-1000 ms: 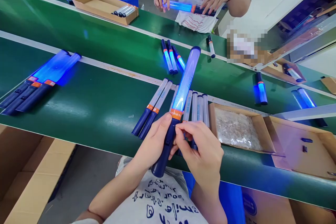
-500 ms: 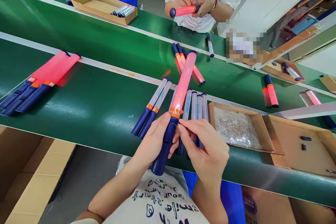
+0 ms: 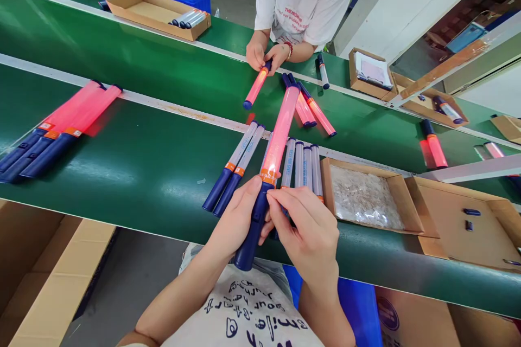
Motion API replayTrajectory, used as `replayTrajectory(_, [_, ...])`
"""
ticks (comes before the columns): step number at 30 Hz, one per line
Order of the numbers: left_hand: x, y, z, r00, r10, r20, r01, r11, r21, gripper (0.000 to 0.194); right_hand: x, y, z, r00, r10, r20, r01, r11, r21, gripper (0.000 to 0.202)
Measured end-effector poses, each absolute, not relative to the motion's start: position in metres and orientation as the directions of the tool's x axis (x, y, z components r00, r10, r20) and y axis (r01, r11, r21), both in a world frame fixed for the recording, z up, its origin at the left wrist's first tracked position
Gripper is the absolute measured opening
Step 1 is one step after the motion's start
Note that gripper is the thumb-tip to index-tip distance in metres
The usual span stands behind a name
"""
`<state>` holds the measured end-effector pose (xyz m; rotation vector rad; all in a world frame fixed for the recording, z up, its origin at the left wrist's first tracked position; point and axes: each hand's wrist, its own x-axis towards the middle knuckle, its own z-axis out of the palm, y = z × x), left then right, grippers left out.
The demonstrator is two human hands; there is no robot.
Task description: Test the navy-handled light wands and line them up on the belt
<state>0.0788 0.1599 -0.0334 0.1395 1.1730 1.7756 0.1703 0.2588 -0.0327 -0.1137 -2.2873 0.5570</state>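
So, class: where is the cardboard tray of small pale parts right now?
In the head view, the cardboard tray sits on the green belt, right of centre, just right of the unlit sticks and beyond the right hand.

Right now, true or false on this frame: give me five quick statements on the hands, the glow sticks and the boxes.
1. The left hand grips the navy handle of a red-glowing light stick. True.
2. The right hand is flat on the green conveyor belt. False: its fingertips pinch at the stick's handle.
3. The held stick glows blue. False: red-pink.
4. Three lit sticks lie together at the belt's left. True.
5. The shallow cardboard box right of the hands holds sticks. False: it holds a clear bag of small pale bits.
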Motion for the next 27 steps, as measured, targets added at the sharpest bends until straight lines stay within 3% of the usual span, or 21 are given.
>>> replayTrajectory(4, [0.078, 0.160, -0.038, -0.525, 0.751, -0.401, -0.631, -0.027, 0.775, 0.056, 0.167, 0.260, -0.033, -0.729, 0.326, 0.602, -0.063, 0.844, -0.533, 0.008])
replayTrajectory(8, [0.076, 0.158, -0.047, -0.514, 0.727, -0.456, -0.632, 0.039, 0.774, 0.060, 0.160, 0.261, -0.037, -0.735, 0.355, 0.578, -0.067, 0.811, -0.582, 0.013])
replayTrajectory(11, [0.073, 0.157, -0.053, -0.555, 0.688, -0.467, -0.612, 0.042, 0.790, 0.060, 0.156, 0.261, -0.040, -0.704, 0.353, 0.616, -0.091, 0.815, -0.572, 0.014])
replayTrajectory(18, [0.077, 0.160, -0.045, -0.495, 0.755, -0.431, -0.668, -0.014, 0.744, 0.061, 0.161, 0.260, -0.037, -0.696, 0.388, 0.605, -0.054, 0.812, -0.582, 0.012])
replayTrajectory(22, [0.076, 0.163, -0.044, -0.501, 0.737, -0.453, -0.681, -0.013, 0.732, 0.062, 0.159, 0.264, -0.040, -0.685, 0.340, 0.644, -0.060, 0.855, -0.516, 0.014])
replayTrajectory(27, [0.062, 0.166, -0.053, -0.584, 0.619, -0.524, -0.611, 0.089, 0.787, 0.054, 0.148, 0.269, -0.065, -0.621, 0.356, 0.698, -0.055, 0.869, -0.492, 0.019])
